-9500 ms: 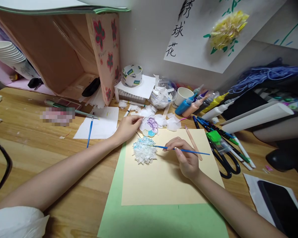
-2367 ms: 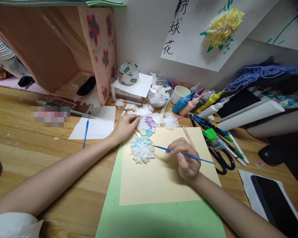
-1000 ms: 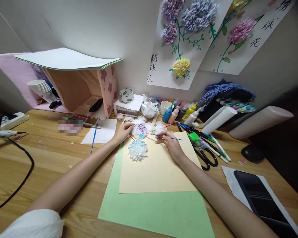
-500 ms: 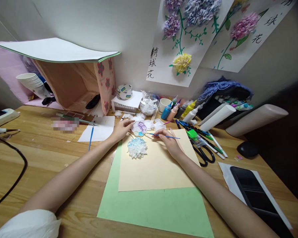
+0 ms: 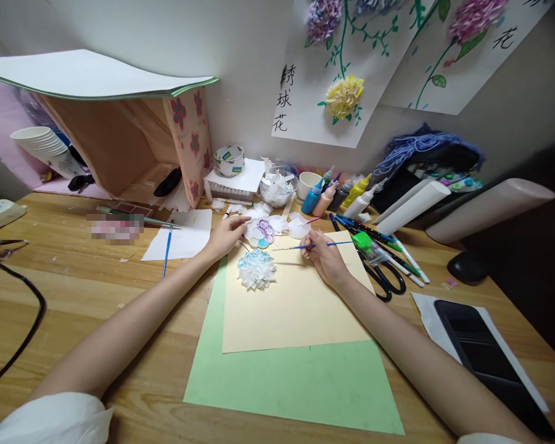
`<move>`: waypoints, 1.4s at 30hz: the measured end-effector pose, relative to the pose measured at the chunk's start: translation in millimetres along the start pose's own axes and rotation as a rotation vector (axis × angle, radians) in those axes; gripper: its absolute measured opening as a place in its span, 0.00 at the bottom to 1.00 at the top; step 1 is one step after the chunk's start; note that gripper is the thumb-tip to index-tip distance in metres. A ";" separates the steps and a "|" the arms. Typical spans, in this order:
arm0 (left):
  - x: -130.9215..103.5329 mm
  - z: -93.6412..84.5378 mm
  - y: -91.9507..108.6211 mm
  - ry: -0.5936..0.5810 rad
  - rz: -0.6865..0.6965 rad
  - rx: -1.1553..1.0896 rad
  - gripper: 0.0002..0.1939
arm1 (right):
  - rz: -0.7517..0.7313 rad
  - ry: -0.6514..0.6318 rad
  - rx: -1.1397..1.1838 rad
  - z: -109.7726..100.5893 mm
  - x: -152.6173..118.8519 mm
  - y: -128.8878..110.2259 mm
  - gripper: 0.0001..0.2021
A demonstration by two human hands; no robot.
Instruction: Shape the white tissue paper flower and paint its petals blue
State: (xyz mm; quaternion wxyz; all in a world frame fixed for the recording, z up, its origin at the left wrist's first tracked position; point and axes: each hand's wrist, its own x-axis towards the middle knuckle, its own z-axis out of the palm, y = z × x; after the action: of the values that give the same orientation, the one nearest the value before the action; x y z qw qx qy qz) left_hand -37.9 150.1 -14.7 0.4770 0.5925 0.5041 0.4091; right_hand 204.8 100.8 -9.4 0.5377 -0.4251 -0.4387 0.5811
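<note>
A thin blue paintbrush [image 5: 341, 243] is pinched in my right hand [image 5: 324, 256], which hovers over the cream sheet [image 5: 296, 314]. The brush points left, its tip a little right of the palette and above the flower. My left hand [image 5: 226, 237] holds the left edge of a small flower-shaped paint palette [image 5: 260, 232], whose wells show purple and blue paint. Just below the palette, on the cream sheet, is a ruffled paper flower [image 5: 256, 270], light blue on top and white underneath. A green sheet [image 5: 287, 385] lies under the cream one.
Paint bottles [image 5: 312, 196], a paper cup [image 5: 309, 184] and a bowl of paper scraps [image 5: 277, 188] stand behind. Black-handled scissors [image 5: 393, 277] and several pens [image 5: 404, 259] lie right. A second brush [image 5: 167, 251] rests on white paper at left. A phone [image 5: 474, 339] lies front right.
My right hand has drawn the brush to the right, and its tip has come away from the palette. My left hand stays at the palette. The camera view has shifted slightly.
</note>
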 end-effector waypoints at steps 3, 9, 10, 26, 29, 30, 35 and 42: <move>-0.4 -1.0 -0.6 -0.004 0.005 0.044 0.20 | 0.021 -0.004 -0.044 0.0 0.3 1.3 0.21; -1.4 -1.2 1.9 -0.009 0.007 0.070 0.21 | -0.042 0.067 -0.098 -0.1 1.6 5.9 0.23; -1.1 -1.2 1.7 -0.006 0.006 0.072 0.21 | -0.041 0.073 -0.100 0.1 1.9 6.0 0.24; 0.2 -0.9 5.5 0.023 -0.042 0.085 0.21 | -0.004 0.028 -0.113 3.0 1.7 1.0 0.27; 0.5 -0.9 5.4 0.024 -0.047 0.063 0.22 | -0.016 0.040 -0.108 3.4 1.2 -0.1 0.27; 0.8 -0.9 4.9 0.026 -0.042 0.060 0.23 | -0.010 0.040 -0.112 3.5 0.9 -0.5 0.27; 2.1 -0.4 2.9 0.024 -0.007 0.054 0.24 | 0.006 0.015 -0.132 2.8 0.4 -1.0 0.27; 1.5 -0.9 2.4 0.021 -0.013 0.058 0.24 | -0.005 0.003 -0.104 1.4 1.5 1.4 0.26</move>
State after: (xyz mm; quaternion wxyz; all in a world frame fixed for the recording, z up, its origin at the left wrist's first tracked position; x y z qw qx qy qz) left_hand -38.0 151.6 -12.1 0.4569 0.5987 0.5244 0.3972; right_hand 203.0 102.2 -10.4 0.5170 -0.4525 -0.4683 0.5556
